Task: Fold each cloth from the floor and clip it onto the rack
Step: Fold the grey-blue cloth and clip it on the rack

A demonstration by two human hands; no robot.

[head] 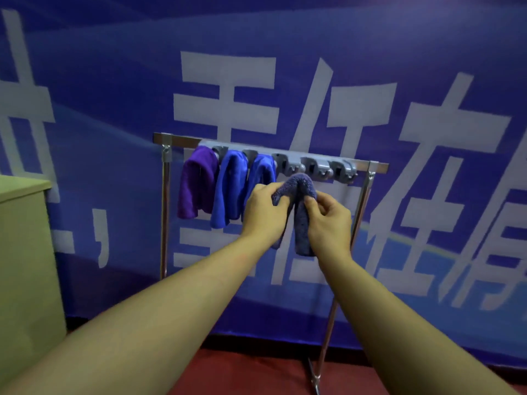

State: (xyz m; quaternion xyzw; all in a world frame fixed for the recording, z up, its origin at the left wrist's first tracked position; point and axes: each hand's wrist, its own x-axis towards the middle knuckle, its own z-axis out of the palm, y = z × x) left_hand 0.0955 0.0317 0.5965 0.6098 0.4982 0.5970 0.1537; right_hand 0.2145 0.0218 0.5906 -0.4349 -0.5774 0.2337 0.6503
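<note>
A metal rack (164,212) stands before the blue banner, with a grey clip bar (313,161) along its top. On the bar's left part hang three cloths: a purple cloth (196,183) and two blue cloths (228,189) (261,172). Just below the free clips I hold a folded grey-blue cloth (301,212), doubled over with its fold upward. My left hand (263,209) pinches its left side near the top. My right hand (328,220) pinches its right side. The cloth's two ends hang down between my hands.
A pale green cabinet (25,252) stands at the left, close to the rack. Several grey clips (316,168) on the bar's right part hold nothing. The floor (242,372) is red, and the rack's right leg (328,332) slants down to it.
</note>
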